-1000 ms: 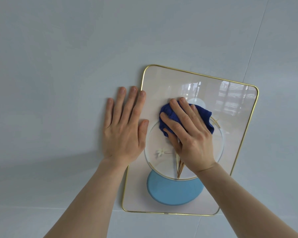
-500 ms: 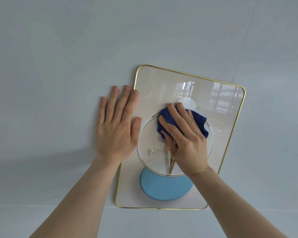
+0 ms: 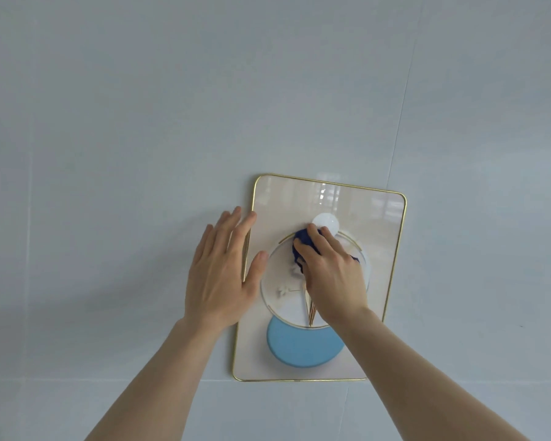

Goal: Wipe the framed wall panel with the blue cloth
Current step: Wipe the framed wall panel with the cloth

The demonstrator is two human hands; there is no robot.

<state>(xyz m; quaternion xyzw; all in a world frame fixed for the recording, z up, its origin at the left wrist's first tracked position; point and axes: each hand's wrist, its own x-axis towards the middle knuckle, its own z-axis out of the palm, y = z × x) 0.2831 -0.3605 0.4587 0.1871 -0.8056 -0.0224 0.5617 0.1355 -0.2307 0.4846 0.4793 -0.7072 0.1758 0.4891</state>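
While the wipe is in progress, entries run as follows.

Framed wall panel [image 3: 379,237]: glossy cream face in a thin gold frame, hung on the pale wall [image 3: 140,122], tilted slightly in view; printed with a white ring, a small white disc [image 3: 326,221] above it and a light-blue disc [image 3: 303,345] below.

Blue cloth [image 3: 303,241]: dark blue, bunched, pressed against the panel's centre just below the small white disc; mostly hidden under the hand.

Right hand [image 3: 330,275]: palm down on the cloth, fingers curled over the wad; grip is pinching the blue cloth against the glass. Forearm rises from lower right.

Left hand [image 3: 221,275]: flat, fingers spread, holding nothing; palm on the wall, fingertips and thumb overlapping the panel's left frame edge, apparently steadying it.

Step in hand: mid-wipe of the central area, by my reading.

Remaining: upper corners, right side and lower band look yet to be covered, though cleanliness cannot be judged.

Next move calls for: sliding the cloth outward with even pressure while the left hand braces the frame.
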